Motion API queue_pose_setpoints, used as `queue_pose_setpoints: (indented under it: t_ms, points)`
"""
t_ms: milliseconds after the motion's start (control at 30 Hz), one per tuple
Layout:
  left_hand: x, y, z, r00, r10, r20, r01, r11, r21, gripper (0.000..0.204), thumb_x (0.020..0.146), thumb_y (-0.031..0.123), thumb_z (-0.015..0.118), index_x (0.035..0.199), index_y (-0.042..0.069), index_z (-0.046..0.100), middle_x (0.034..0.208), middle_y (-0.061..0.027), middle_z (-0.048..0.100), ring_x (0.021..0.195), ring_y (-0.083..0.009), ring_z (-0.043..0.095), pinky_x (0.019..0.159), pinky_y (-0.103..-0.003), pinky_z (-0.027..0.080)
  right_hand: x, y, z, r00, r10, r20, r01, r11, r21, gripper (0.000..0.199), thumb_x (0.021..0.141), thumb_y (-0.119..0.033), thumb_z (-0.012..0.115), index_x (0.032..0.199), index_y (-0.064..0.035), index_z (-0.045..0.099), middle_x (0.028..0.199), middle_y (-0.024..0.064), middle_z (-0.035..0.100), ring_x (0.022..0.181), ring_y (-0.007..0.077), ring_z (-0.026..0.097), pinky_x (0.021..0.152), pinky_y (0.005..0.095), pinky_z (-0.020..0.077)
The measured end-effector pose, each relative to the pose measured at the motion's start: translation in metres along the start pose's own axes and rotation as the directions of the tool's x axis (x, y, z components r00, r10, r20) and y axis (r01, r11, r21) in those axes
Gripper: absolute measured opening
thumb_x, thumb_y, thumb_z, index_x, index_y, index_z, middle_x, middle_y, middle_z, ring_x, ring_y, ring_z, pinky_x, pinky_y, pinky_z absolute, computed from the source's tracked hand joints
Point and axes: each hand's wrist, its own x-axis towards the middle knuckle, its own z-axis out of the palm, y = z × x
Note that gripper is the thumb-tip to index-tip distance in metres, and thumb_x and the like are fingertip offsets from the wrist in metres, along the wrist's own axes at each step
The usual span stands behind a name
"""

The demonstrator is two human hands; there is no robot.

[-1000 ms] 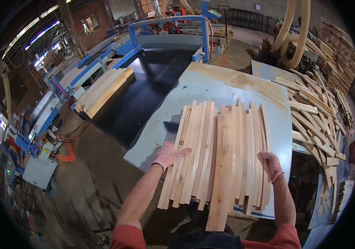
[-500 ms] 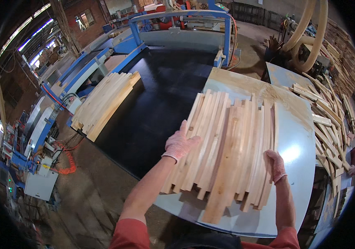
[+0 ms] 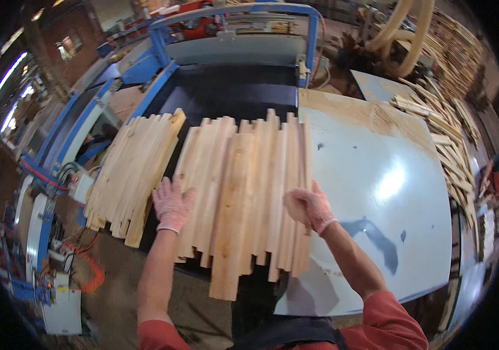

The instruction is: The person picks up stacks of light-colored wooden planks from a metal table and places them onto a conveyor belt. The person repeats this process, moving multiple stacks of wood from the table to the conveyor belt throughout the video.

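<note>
A bundle of pale wooden strips (image 3: 249,192) lies side by side, its ends uneven, with one wider board (image 3: 232,221) sticking out toward me. Most of it rests on the black conveyor belt (image 3: 232,87). My left hand (image 3: 173,204), in a pinkish knit glove, presses against the bundle's left side with its fingers spread. Against the right side is my right hand (image 3: 312,207), gloved alike, its fingers curled in on the outermost strips. A second bundle of strips (image 3: 135,169) lies just left of my left hand, a narrow gap apart.
A smooth grey-white table (image 3: 372,233) adjoins the belt on the right, sawdust along its far edge. A blue machine frame (image 3: 232,10) spans the belt's far end. Loose wood pieces (image 3: 450,157) are heaped at the right. A red coiled hose (image 3: 93,274) hangs at the left.
Both hands and the bundle between them have moved left, off the grey-white table onto the black belt, close to the other bundle. My view has shifted as well.
</note>
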Motion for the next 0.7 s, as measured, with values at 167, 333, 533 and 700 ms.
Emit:
queue_pose_setpoints:
  t_ms: [167,333,533,700]
  points:
    - [0.056,-0.078,-0.011,0.996,-0.049,0.076,0.051,0.998,-0.031,0.087,0.106,0.066,0.042,0.170,0.009,0.030,0.170,-0.0283,0.036,0.161,-0.0464,0.025,0.132,-0.058,0.012,0.027,0.033,0.096,0.998,-0.046,-0.049,0.049,0.997,0.058,0.039,0.095,-0.013,0.075,0.126,-0.0029,0.055,0.110,0.0131,0.067,0.096,0.0216,0.068,0.082,0.0379,0.0603]
    - [0.046,-0.048,-0.058,0.975,0.156,0.155,-0.133,0.980,-0.151,0.100,0.095,0.071,0.060,0.168,0.008,0.034,0.169,-0.0302,0.036,0.158,-0.0451,0.032,0.130,-0.055,0.024,0.025,0.017,0.106,0.989,-0.012,-0.147,-0.060,0.879,-0.473,0.061,0.101,-0.044,0.069,0.139,0.0016,0.057,0.120,0.0194,0.071,0.108,0.0295,0.073,0.094,0.0413,0.0595]
    - [0.014,0.033,-0.104,0.889,0.259,0.377,-0.183,0.957,-0.225,0.116,0.081,0.063,0.080,0.170,0.008,0.030,0.162,-0.0296,0.043,0.142,-0.0419,0.054,0.114,-0.050,0.050,0.012,0.021,0.110,0.960,-0.136,-0.244,-0.184,0.348,-0.919,0.088,0.100,-0.075,0.050,0.136,0.0041,0.065,0.136,0.0319,0.064,0.122,0.0446,0.067,0.106,0.0511,0.0540]
    - [0.023,0.027,-0.089,0.914,0.300,0.275,-0.165,0.890,-0.424,0.110,0.084,0.054,0.081,0.168,0.001,0.033,0.162,-0.0337,0.044,0.149,-0.0431,0.050,0.121,-0.046,0.046,-0.020,0.052,0.095,0.943,-0.288,-0.166,-0.032,0.417,-0.908,0.073,0.102,-0.063,0.057,0.147,-0.0058,0.050,0.136,0.0288,0.065,0.126,0.0476,0.062,0.107,0.0515,0.0515]
